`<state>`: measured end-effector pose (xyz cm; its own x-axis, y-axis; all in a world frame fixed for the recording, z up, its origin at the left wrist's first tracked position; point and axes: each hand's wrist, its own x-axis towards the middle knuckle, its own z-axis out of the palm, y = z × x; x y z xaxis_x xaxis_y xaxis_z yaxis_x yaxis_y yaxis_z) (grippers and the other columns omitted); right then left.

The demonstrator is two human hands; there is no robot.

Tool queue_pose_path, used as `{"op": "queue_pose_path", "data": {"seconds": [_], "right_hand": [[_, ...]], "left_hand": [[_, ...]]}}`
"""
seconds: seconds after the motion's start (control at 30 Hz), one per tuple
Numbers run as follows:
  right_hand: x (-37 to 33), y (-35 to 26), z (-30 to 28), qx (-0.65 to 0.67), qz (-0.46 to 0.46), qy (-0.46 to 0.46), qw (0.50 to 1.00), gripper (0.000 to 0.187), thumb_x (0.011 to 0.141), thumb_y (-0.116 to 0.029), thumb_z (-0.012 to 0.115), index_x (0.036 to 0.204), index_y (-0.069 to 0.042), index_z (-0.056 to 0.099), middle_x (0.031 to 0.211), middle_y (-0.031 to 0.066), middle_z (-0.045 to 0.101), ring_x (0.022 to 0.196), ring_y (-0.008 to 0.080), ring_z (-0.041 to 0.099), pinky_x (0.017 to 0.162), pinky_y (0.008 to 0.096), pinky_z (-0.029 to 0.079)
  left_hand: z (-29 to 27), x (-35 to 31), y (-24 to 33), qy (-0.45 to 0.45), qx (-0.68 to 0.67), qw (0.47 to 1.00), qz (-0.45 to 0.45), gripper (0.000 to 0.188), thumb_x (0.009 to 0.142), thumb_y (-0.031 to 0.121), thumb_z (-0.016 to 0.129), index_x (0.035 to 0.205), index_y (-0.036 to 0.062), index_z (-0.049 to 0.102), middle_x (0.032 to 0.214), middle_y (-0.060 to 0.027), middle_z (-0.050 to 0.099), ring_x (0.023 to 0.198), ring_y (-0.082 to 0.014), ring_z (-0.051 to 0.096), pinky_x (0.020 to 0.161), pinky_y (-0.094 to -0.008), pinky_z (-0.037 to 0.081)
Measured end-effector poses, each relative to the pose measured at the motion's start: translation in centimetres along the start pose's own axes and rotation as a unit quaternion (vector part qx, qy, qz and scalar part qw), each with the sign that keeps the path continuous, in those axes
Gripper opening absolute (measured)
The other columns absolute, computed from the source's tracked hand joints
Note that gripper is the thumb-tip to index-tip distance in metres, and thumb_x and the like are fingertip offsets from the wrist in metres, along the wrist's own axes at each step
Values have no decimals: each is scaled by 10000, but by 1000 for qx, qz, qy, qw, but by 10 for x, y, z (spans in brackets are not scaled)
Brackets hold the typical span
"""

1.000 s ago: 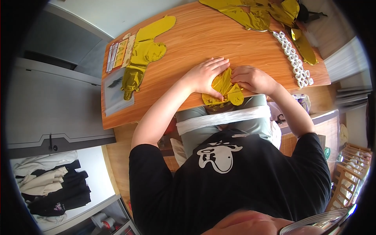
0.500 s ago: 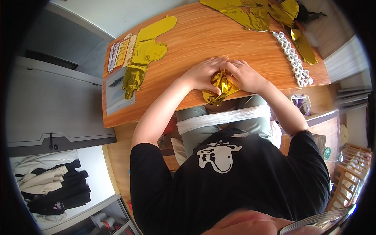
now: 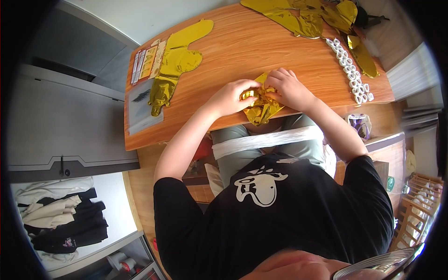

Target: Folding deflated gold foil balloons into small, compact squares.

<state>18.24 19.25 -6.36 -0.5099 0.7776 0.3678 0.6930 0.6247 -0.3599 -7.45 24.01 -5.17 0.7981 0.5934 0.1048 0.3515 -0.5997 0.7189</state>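
A crumpled gold foil balloon (image 3: 264,112) lies at the table's near edge, partly folded, between my two hands. My left hand (image 3: 233,97) grips its left side, thumb and fingers closed around a bunched part. On the upper right, my right hand (image 3: 288,87) pinches the foil with bent fingers. Both palms hide some of the folds. Farther left, another gold foil balloon (image 3: 179,63) lies flat and uninflated. More flat gold foil balloons (image 3: 303,21) are heaped at the far right.
Small white rings, perhaps ribbon or tape rolls (image 3: 350,70), stand in rows along the right side of the wooden table (image 3: 224,51). At the left edge are a clear plastic bag (image 3: 142,112) and flat printed packets (image 3: 144,63). A white strip (image 3: 268,140) spans my knees.
My left hand has moved left and toward me, away from my right hand. Its fingers have curled around the foil, and more of the gold balloon now shows between the hands.
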Motion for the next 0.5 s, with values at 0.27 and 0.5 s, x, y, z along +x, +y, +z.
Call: {"op": "queue_pose_path", "data": {"seconds": [0.27,0.5], "right_hand": [[-12,-4,1,-26,-48,18,998,182,861,-145,737,1028,-71,734,1036,76,699,1020,278,651,937,416,488],[-12,9,-5,3,-121,17,992,254,851,-182,778,1084,-82,764,1138,74,716,1137,280,628,1010,424,462]], "left_hand": [[29,-34,12,61,149,986,35,336,965,192,682,1269,50,701,1346,-132,657,1273,-307,616,1062,-400,519],[34,-37,20,65,203,973,86,327,962,218,699,1246,56,710,1315,-131,674,1249,-312,629,1066,-416,511]]}}
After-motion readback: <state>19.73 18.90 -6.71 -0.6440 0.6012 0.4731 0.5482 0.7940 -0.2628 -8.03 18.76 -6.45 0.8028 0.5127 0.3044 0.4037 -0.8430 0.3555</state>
